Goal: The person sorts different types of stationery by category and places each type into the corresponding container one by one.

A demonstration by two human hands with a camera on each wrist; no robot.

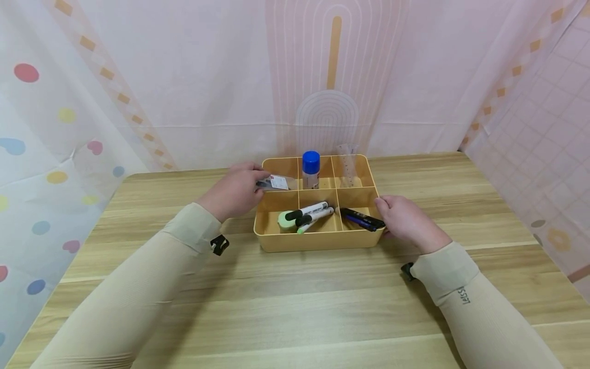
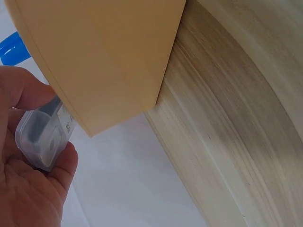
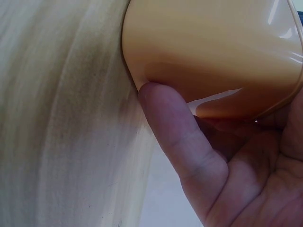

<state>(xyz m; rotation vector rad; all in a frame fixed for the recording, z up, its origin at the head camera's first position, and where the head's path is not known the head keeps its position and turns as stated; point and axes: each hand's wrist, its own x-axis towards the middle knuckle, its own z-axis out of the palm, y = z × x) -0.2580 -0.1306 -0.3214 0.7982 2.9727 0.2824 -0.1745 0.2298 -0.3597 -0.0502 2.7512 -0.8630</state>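
Observation:
A yellow divided storage box stands on the wooden table near its back edge. Over its back left compartment, my left hand holds a small clear plastic case with a white label and dark contents. The left wrist view shows thumb and fingers round that case, beside the box wall. My right hand grips the box's right side, thumb at the rim. In the right wrist view, one finger lies along the outer wall; the inner side is hidden there.
A blue-capped glue stick stands in the back middle compartment, a clear ruler in the back right. Black-capped white markers and a pale green round item lie in front left; dark pens lie front right. A patterned curtain hangs behind.

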